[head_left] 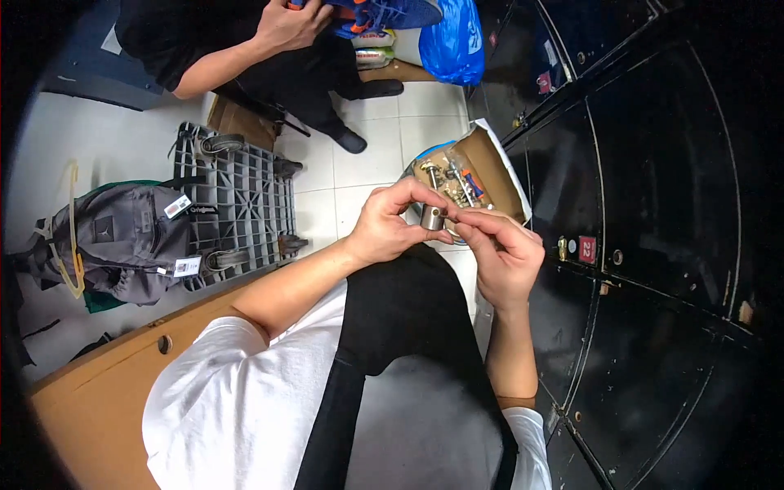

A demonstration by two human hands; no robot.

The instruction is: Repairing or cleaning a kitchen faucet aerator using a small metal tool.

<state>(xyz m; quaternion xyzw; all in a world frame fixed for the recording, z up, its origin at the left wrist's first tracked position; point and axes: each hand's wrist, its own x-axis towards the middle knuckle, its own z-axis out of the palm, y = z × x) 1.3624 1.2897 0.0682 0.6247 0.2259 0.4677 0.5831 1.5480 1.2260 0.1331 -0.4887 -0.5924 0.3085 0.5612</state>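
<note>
Above my lap, my left hand grips a short silver metal cylinder between thumb and fingers. A small brass-coloured spot shows near its upper end. My right hand is closed in a pinch at the cylinder's right side, its fingertips touching or almost touching it. Whatever those fingertips hold, if anything, is too small to make out. Just beyond my hands, an open cardboard box stands beside loose metal hardware, among it bolt-like pieces and a blue and orange item.
Black metal lockers line the right side. An upturned grey plastic platform with casters and a grey backpack are at left. Opposite me, another person's hand holds a blue and orange shoe; a blue plastic bag sits nearby.
</note>
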